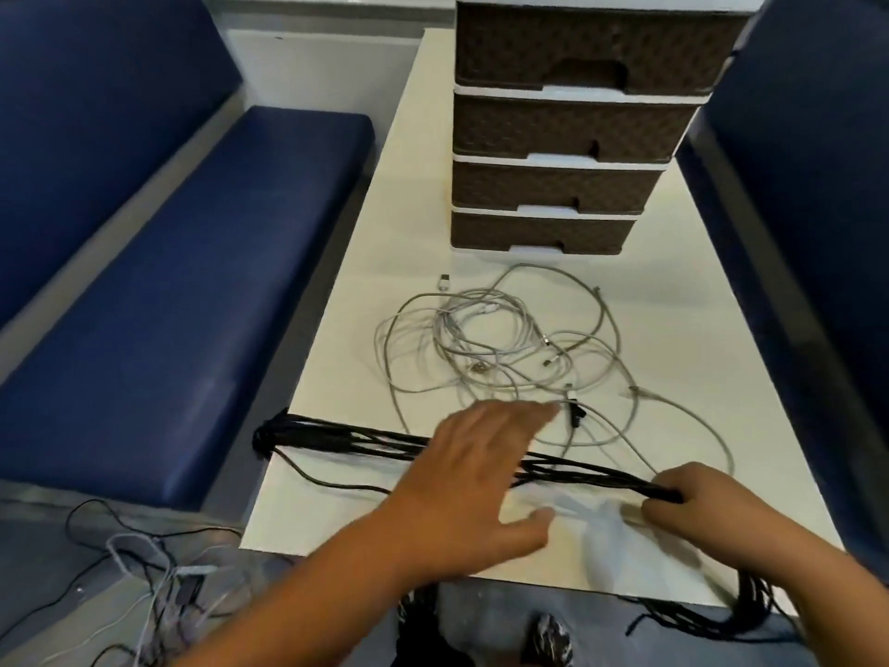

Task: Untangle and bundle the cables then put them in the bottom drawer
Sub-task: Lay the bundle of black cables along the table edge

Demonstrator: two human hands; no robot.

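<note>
Black cable bundle pinched by right hand; left hand fingers spread flat.

This looks like a booth-style seating nook, the sort found in a canteen, café or office break area (which of these cannot be told). Two padded blue benches with high backs face each other across a narrow cream table, and a grey floor runs beneath. A brown woven-look drawer unit stands on the table.
</note>
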